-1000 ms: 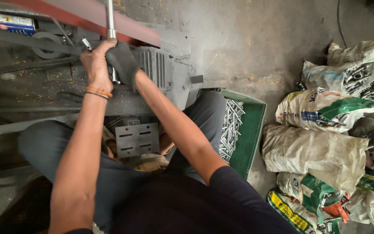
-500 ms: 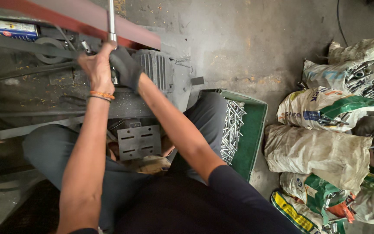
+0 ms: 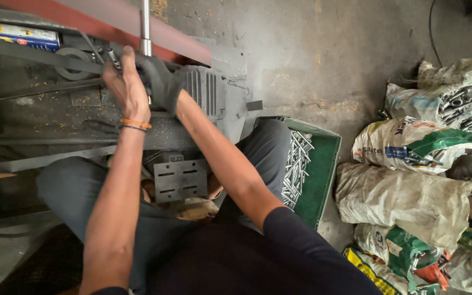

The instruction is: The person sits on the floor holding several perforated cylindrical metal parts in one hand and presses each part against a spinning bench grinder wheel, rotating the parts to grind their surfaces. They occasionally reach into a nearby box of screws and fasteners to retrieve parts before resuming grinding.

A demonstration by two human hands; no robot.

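Grey machine w/ ribbed housing sitting directly under both hands, red bar crossing just above them. Woven sacks lying well off to R of hands. Green crate w/ metal screws sitting near R elbow. Slotted steel plate lying below hands, btwn knees. Left hand, bare, orange band at wrist, pressing at base of vertical steel rod; grip: cannot tell. Right hand, dark glove, curling around rod base beside L.
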